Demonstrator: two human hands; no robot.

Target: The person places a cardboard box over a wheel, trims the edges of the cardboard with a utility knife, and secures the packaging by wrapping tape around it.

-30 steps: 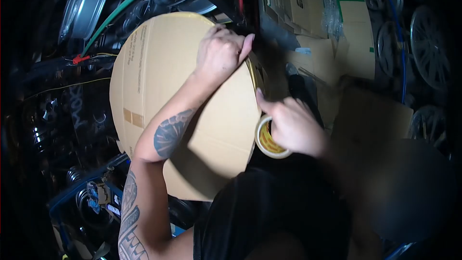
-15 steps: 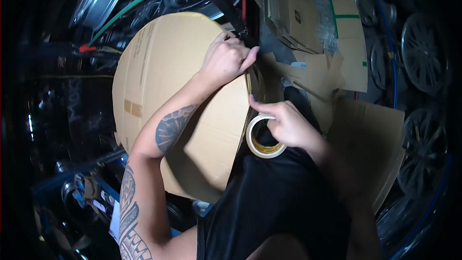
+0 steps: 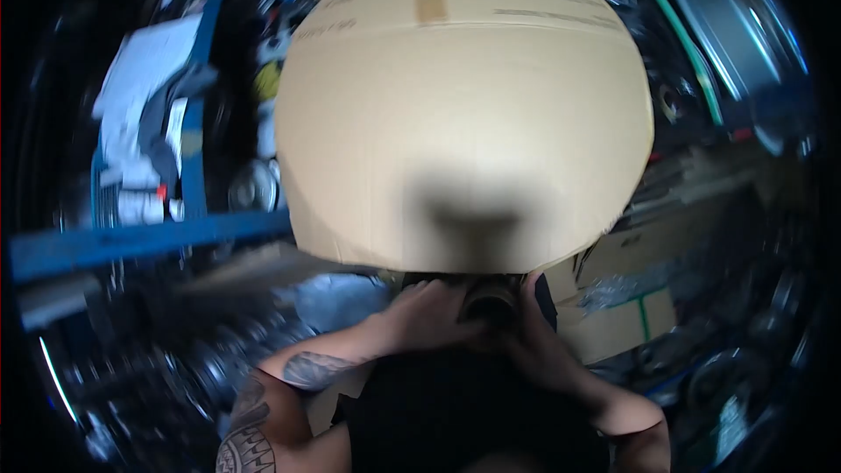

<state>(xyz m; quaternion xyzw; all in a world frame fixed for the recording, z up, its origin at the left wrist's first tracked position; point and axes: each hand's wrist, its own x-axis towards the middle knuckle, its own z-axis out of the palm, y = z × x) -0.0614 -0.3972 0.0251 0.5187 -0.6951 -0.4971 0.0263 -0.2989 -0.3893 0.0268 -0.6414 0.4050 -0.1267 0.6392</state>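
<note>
A large round cardboard sheet fills the upper middle of the view, with a strip of brown tape near its far edge and a dark shadow on its near part. Just below its near edge is a roll of tape, dark in the shade. My right hand grips the roll from the right, its thumb up near the cardboard edge. My left hand is at the roll's left, close under the same edge. Shade and motion blur hide the left fingers.
A blue metal frame with papers and parts stands at the left. At the upper right are a silver wheel rim and a green strip. Cardboard pieces and plastic wrap lie at the lower right, near dark wheels.
My view has swung round, so the cardboard disc now lies straight ahead. My left hand has left the top of the disc and come down beside the tape roll.
</note>
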